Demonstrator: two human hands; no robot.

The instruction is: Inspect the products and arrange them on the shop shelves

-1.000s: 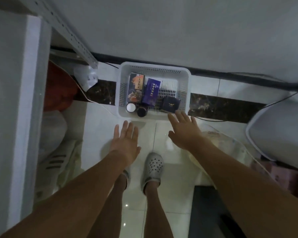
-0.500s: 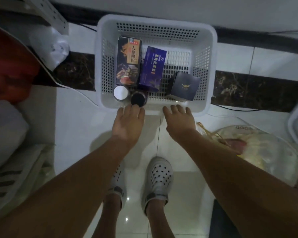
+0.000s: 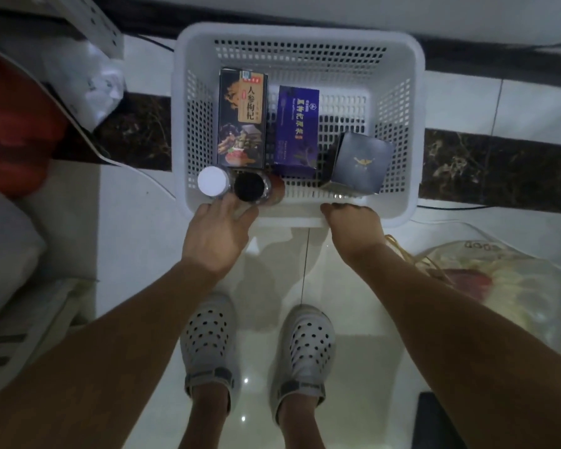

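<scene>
A white perforated basket (image 3: 399, 59) stands on the tiled floor in front of my feet. It holds a tall dark box with gold lettering (image 3: 242, 121), a purple box (image 3: 297, 131), a dark blue cube box (image 3: 360, 163), a white-lidded jar (image 3: 212, 182) and a black-lidded jar (image 3: 249, 187). My left hand (image 3: 216, 236) lies over the basket's near rim, fingers bent down beside the two jars. My right hand (image 3: 353, 225) grips the near rim below the cube box, its fingers curled out of sight.
A metal shelf upright (image 3: 88, 17) rises at the top left, with a white plastic bag (image 3: 94, 82) and a red bundle (image 3: 10, 124) below it. A clear bag of goods (image 3: 499, 286) lies on the floor at the right. A wall runs behind the basket.
The view has come down closer to the basket. Both hands went from hovering open short of it to the near rim, and the right hand's fingers have curled round it.
</scene>
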